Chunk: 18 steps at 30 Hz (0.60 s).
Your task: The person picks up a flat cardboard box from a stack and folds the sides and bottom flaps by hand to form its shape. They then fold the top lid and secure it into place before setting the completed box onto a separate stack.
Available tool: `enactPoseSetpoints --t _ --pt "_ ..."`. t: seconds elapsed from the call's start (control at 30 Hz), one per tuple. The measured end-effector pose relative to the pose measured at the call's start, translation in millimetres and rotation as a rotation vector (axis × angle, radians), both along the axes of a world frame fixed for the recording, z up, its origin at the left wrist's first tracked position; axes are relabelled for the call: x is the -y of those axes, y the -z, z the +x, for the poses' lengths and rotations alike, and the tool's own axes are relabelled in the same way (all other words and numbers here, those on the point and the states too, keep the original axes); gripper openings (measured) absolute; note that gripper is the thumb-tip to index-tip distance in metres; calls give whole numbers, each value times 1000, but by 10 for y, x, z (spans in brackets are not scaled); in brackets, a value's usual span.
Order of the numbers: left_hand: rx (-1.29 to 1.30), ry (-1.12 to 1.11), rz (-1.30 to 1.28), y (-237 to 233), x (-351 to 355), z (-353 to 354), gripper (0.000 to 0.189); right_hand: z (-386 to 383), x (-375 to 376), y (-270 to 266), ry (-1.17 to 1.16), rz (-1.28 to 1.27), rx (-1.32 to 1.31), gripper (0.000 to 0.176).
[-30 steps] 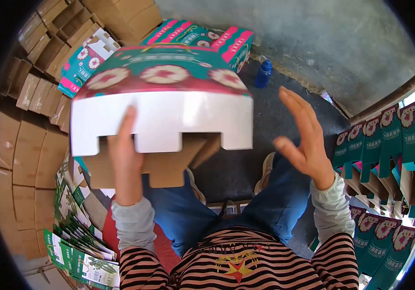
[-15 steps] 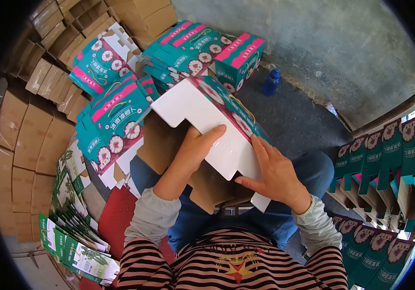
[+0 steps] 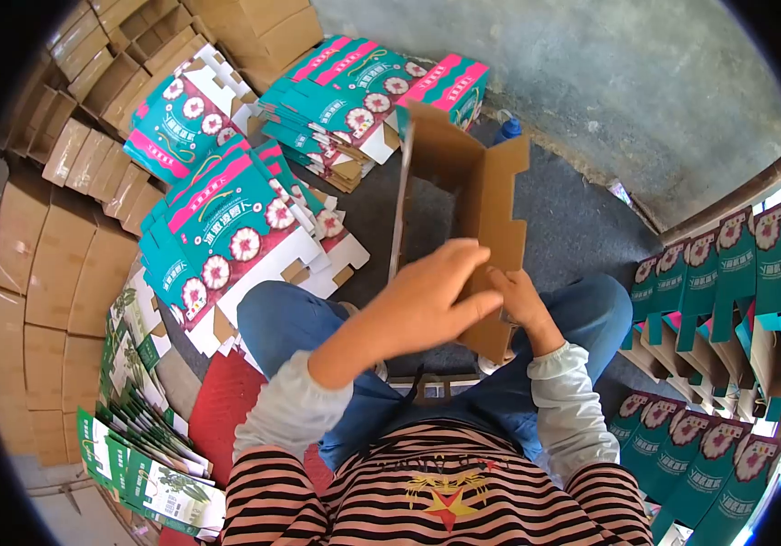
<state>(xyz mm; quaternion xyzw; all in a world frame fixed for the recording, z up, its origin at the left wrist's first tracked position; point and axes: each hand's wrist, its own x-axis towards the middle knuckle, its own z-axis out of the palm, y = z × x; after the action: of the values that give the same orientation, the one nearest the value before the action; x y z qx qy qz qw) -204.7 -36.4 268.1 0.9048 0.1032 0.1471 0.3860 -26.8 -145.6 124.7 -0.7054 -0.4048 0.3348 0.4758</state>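
An unfolded cardboard box (image 3: 503, 196) stands on edge between my knees, its brown inside facing me and its end flaps sticking out. My right hand (image 3: 519, 305) is closed on the near part of its right wall, fingers curled over the cardboard. In front of the box's near end, my left hand (image 3: 431, 300) reaches across with fingers stretched and thumb apart, overlapping the fingertips of my right hand in this view. Most of the box's printed outside is turned away from me.
Flat teal-and-pink cartons (image 3: 217, 227) lie stacked at left, with another stack (image 3: 345, 96) behind. A formed carton (image 3: 445, 82) and a blue bottle (image 3: 508, 130) stand by the wall. Brown boxes (image 3: 54, 237) pile up at far left; teal boxes (image 3: 718, 464) stand in rows at right.
The box has swung from lying tilted, white panel up, to standing with its brown inside toward me. My left hand has let go of the panel and moved right; my right hand has shifted its grip.
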Motion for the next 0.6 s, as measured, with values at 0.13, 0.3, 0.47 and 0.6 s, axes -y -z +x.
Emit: enactPoseSetpoints --t 0.13,0.3,0.47,0.6 --pt "-19 9 116 104 371 -102 66 -145 -43 -85 202 41 -614 29" --pt "-193 -184 414 605 341 89 58 -446 -124 29 322 110 -786 25" --pt "-279 -215 499 819 328 -9 38 -662 -61 65 287 103 -762 25" --pt "-331 -167 465 856 148 -265 40 -462 182 -205 42 99 -390 40"
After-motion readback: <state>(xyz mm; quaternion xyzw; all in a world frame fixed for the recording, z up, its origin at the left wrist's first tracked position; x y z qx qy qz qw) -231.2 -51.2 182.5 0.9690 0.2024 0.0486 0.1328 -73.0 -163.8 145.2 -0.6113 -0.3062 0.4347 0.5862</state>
